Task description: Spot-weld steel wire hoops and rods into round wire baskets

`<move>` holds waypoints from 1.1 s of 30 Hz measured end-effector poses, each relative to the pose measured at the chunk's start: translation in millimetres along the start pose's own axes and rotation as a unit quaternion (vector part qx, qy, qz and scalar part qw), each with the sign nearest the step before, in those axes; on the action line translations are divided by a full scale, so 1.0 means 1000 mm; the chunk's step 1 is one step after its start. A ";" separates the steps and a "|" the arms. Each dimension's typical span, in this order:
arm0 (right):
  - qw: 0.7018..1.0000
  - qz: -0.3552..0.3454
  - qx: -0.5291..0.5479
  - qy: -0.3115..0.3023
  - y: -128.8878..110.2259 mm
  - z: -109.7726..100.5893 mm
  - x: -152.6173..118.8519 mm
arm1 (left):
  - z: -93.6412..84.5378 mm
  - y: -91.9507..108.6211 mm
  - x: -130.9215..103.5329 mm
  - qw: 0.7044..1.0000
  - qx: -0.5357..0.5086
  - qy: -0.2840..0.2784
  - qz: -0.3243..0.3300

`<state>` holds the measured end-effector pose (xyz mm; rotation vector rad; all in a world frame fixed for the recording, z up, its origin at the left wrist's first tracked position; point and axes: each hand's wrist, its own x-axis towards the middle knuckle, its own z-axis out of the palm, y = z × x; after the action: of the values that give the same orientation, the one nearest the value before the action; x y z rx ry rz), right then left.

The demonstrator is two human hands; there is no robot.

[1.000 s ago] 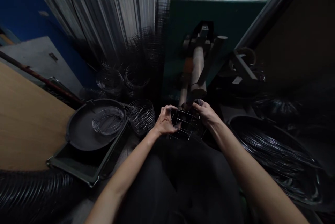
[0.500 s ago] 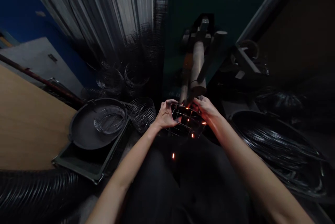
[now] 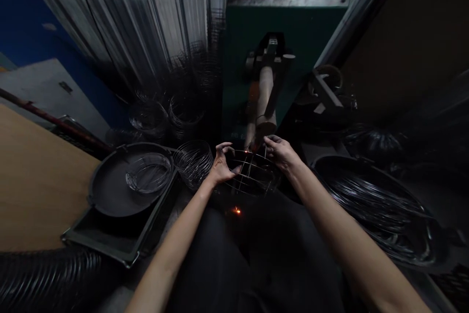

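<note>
My left hand (image 3: pixel 221 165) is curved around the left side of a round wire frame (image 3: pixel 249 177), with its thumb below the upper ring. The frame is made of thin hoops joined by crossing wires. One glowing orange spot shows on its top ring, right under the tip of a spot welder (image 3: pixel 266 103). My right hand (image 3: pixel 283 153) is pinched around a short metal wire (image 3: pixel 266 150) that points down at the frame's right edge. A spark (image 3: pixel 237 211) glows below the frame, over my dark clothing.
At left, a dark round pan (image 3: pixel 110 183) holds wire rings (image 3: pixel 148 172) and rests on a metal-framed stand (image 3: pixel 126 259). Coiled wire rings (image 3: pixel 194 162) stand beside it. On the right, a wide basin (image 3: pixel 318 161) contains many wires (image 3: pixel 370 200). The welder's green body (image 3: pixel 238 49) rises ahead.
My right hand has drawn slightly away from the weld spot, and the short wire now shows in its fingers. Most of the flying sparks have gone. The view has shifted.
</note>
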<state>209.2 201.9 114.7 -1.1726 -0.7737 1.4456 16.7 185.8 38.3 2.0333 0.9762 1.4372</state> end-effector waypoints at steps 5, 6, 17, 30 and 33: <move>1.000 -0.026 0.002 0.000 0.004 0.007 0.004 | -0.005 -0.003 0.000 1.000 -0.005 -0.001 -0.009; 1.000 -0.031 0.000 -0.004 0.005 0.008 0.006 | -0.006 -0.004 0.000 1.000 -0.004 0.000 -0.009; 0.996 -0.059 -0.068 0.005 0.015 0.009 0.018 | -0.008 -0.013 0.006 0.999 -0.032 0.008 -0.005; 0.998 -0.037 -0.044 0.036 0.011 0.018 0.019 | -0.009 -0.018 0.007 0.999 -0.036 0.004 0.013; 0.997 -0.010 -0.060 0.036 -0.001 0.017 0.028 | -0.012 -0.017 0.009 1.000 -0.025 -0.013 0.007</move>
<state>195.0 232.0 114.1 -1.2976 -0.8299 1.3474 2.6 203.5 35.8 2.0218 0.9096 1.4238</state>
